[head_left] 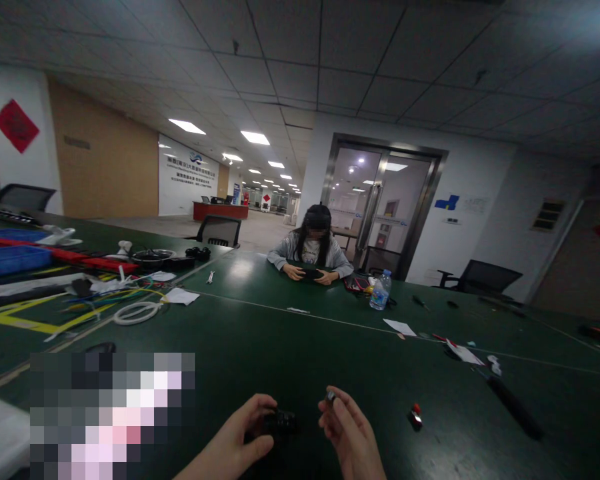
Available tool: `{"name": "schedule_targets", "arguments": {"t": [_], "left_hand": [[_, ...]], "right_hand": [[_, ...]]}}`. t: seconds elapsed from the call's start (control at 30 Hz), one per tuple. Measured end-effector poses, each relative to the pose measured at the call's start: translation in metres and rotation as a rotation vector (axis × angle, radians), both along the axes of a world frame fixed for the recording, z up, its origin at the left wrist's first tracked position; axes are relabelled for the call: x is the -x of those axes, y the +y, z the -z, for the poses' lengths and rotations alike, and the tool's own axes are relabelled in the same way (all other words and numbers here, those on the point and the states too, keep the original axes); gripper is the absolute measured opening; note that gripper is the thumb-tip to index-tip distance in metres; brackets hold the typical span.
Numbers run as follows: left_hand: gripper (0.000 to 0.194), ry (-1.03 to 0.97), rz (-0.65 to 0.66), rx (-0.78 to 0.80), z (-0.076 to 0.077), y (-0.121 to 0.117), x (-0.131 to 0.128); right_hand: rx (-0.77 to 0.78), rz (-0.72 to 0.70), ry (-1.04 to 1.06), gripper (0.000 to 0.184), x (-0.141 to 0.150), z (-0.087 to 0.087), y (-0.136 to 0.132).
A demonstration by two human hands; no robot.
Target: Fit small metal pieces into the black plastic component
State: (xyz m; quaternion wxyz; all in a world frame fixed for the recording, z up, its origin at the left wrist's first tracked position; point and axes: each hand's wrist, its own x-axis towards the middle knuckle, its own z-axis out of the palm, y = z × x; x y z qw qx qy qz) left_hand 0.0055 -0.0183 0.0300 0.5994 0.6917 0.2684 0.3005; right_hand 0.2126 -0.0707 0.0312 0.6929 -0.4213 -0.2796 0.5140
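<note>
My left hand (243, 433) grips a short black object (283, 421) with a ribbed, rounded body, thumb below and fingers above; its exact kind is too dark to make out. Between the thumb and fingertips of my right hand (347, 427) is a small dark, shiny piece (330, 396), pinched and held up off the table. The two hands are apart, low over the green table (220, 373). To the right of my right hand lies a small black and red item with a shiny face (415, 418).
Across the table a person (310, 247) holds a dark device. A water bottle (380, 291) stands to the right of them. A black-handled tool (514, 407) lies at right. Cables, a coiled white tube (137, 313) and blue trays (13, 261) crowd the left.
</note>
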Motion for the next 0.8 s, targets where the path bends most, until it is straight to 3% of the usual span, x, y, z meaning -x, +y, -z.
{"name": "schedule_targets", "arguments": {"t": [0.23, 0.43, 0.6, 0.8], "left_hand": [[0.036, -0.019, -0.013, 0.011, -0.005, -0.001, -0.002], [0.039, -0.023, -0.026, 0.014, -0.005, -0.001, -0.002], [0.042, 0.051, -0.034, 0.01, -0.007, -0.002, -0.002], [0.044, 0.157, -0.071, -0.037, -0.007, -0.002, -0.002]], "right_hand": [[0.001, 0.048, -0.111, 0.045, 0.002, -0.003, 0.002], [0.025, 0.09, -0.16, 0.046, -0.006, 0.007, 0.004], [0.016, 0.07, -0.255, 0.045, -0.011, 0.015, 0.006], [0.037, 0.092, -0.42, 0.045, -0.012, 0.009, 0.004]]}}
